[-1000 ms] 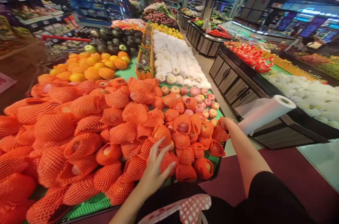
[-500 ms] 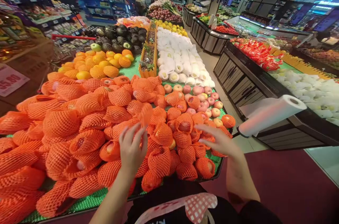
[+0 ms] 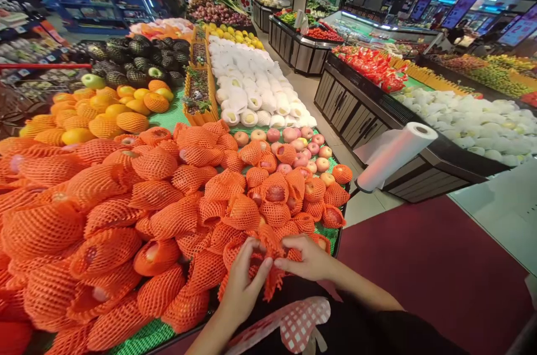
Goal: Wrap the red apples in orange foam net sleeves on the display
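Close to the front edge of the fruit stand, my left hand (image 3: 248, 277) and my right hand (image 3: 308, 257) meet at an orange foam fruit net (image 3: 272, 282). The fingers of both hands pinch the net, whose frayed end hangs down. I cannot tell whether a fruit is inside it. Around my hands lie many apples in the same orange nets, such as a netted apple (image 3: 242, 211) just beyond. Bare pink apples (image 3: 300, 160) sit farther back on the right.
Orange-netted fruit (image 3: 42, 226) is heaped on the left. Behind are yellow-orange fruit (image 3: 104, 112), dark netted melons (image 3: 138, 56) and white-wrapped fruit (image 3: 255, 84). A plastic bag roll (image 3: 396, 156) juts out on the right. A wooden planter (image 3: 200, 92) divides the stand.
My left hand has brought an orange net down toward my body. My right hand has moved in from the right to grip it too. The view has turned right.
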The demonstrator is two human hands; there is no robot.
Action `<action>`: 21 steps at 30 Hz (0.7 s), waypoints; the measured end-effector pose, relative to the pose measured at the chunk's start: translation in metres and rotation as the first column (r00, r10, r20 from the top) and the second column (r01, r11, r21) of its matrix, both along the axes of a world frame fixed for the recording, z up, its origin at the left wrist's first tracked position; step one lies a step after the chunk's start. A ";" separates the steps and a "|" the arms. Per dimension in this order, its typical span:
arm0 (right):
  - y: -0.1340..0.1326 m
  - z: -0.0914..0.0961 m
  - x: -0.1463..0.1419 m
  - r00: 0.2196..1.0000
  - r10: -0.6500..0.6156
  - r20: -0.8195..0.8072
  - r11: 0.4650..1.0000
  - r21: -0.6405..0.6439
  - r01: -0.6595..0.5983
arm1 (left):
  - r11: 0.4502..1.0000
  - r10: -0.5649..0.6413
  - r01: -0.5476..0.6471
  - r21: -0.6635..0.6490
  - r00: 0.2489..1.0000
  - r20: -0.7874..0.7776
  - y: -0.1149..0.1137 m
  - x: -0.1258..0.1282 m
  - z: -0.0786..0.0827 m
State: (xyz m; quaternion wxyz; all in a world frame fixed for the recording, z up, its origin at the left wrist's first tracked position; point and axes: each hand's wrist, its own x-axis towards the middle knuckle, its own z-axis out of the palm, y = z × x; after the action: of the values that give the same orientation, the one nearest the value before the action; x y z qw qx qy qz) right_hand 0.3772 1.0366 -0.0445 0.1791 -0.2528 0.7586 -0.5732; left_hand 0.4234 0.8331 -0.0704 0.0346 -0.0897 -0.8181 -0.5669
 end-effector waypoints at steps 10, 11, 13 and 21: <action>0.043 -0.014 0.005 0.928 -0.321 -0.188 0.903 0.235 0.360 | 0.985 0.099 -0.099 -0.144 0.995 -0.008 0.005 -0.001 0.011; 0.049 -0.016 0.005 0.901 -0.361 -0.240 0.865 0.275 0.420 | 0.976 0.138 -0.138 -0.168 0.990 -0.012 0.004 -0.001 0.011; 0.055 -0.017 0.009 0.879 -0.349 -0.325 0.850 0.286 0.443 | 0.955 0.179 -0.179 -0.235 0.984 -0.021 0.002 -0.001 0.010; 0.007 -0.010 0.044 0.953 -0.137 -0.271 0.983 -0.159 0.096 | 0.932 0.087 -0.156 -0.328 0.972 -0.217 0.004 0.002 0.017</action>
State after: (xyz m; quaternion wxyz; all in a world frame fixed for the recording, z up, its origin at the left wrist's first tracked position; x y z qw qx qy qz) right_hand 0.4214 1.0431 -0.0545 0.0165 -0.2985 0.7467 -0.5942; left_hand 0.4258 0.8367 -0.0538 0.1351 -0.0995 -0.9007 -0.4008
